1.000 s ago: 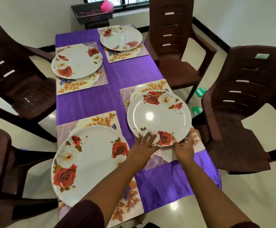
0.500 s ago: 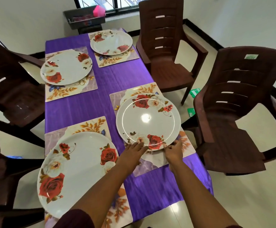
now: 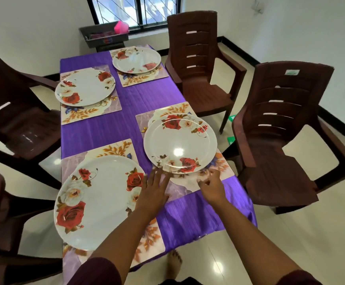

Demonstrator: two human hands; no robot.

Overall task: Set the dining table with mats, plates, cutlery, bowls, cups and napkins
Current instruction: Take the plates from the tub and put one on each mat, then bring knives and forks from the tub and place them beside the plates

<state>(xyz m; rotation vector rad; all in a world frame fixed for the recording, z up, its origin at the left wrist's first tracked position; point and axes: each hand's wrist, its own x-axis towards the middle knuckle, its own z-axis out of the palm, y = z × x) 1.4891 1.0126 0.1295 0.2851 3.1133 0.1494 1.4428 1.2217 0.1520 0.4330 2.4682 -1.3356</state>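
Several white plates with red roses lie on floral mats on a purple tablecloth [image 3: 97, 130]. The near right plate [image 3: 179, 142] rests on its mat [image 3: 218, 167]. My left hand [image 3: 153, 188] hovers just short of that plate's near rim, fingers straight and spread, holding nothing. My right hand [image 3: 209, 185] is beside it over the mat, fingers loosely bent, holding nothing. The near left plate [image 3: 97, 200] sits under my left forearm. Two more plates, the far left plate [image 3: 85, 88] and the far right plate [image 3: 136, 59], lie at the far end.
Dark brown plastic chairs stand around the table: one chair [image 3: 286, 130] at the near right, another chair [image 3: 200, 58] at the far right, more on the left. A grey tray [image 3: 103, 37] with a pink thing stands under the window beyond the table.
Both hands have let go of the near right plate and drawn back toward me. The plate now lies flat on its mat.
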